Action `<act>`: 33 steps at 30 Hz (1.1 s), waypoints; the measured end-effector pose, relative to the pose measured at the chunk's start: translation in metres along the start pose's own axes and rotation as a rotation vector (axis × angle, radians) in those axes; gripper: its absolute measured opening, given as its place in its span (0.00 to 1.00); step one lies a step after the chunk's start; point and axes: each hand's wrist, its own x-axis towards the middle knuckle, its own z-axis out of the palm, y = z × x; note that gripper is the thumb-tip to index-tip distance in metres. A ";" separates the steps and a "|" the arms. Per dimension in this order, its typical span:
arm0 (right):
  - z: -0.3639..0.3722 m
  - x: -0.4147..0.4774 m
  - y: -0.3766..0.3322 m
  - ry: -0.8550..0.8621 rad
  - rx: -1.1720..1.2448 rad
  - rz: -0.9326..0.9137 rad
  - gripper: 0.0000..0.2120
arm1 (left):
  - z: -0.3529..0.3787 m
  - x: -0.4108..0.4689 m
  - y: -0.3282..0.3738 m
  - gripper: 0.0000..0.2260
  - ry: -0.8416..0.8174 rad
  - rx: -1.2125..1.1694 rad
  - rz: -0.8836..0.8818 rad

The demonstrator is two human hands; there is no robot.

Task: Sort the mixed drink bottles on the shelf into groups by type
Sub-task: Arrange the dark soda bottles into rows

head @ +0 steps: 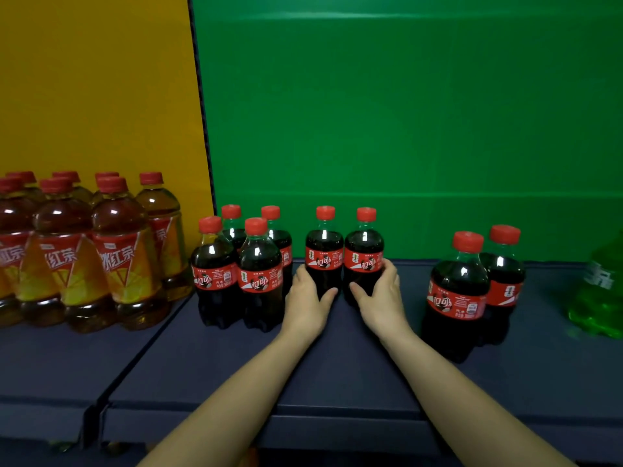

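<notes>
Most of the sort looks done, going by the head view, which is the only one we have. The iced-tea bottles [84,251] stand as one packed block at far left, in front of the yellow backdrop [94,79]. The four-cola cluster [242,271] sits just to their right, bottles touching.

Our left hand [308,305] wraps the lower body of the centre-left cola bottle [324,251], thumb across the front and fingers curled round behind. Our right hand [382,298] does the same on the centre-right cola bottle [363,256]. Both bottles are upright on the shelf [337,365], side by side, a small gap off the cluster. We can't tell if they're lifted a hair.

Our read of what's left:
- Close this pair into the cluster.
- Fetch the right-side cola pair [458,291], which stands well apart.
- Deal with the green bottle [596,298] at the right edge. It's blurred and cut off by the frame, so we can't see whether it has a group.

Materials:
- All bottles are clear glossy plastic with red ribbed screw caps.
- The colas are small and waisted, with dark liquid and red wrap labels.
- The teas are taller, with domed shoulders, amber liquid and red-and-yellow labels.
- The shelf is matte dark navy and looks padded, with seams between panels.
- The green backdrop [404,112] is flat with faint horizontal creases.
</notes>
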 end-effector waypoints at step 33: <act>0.006 -0.004 0.003 -0.013 -0.073 -0.095 0.32 | -0.013 -0.017 0.000 0.31 -0.113 0.079 -0.003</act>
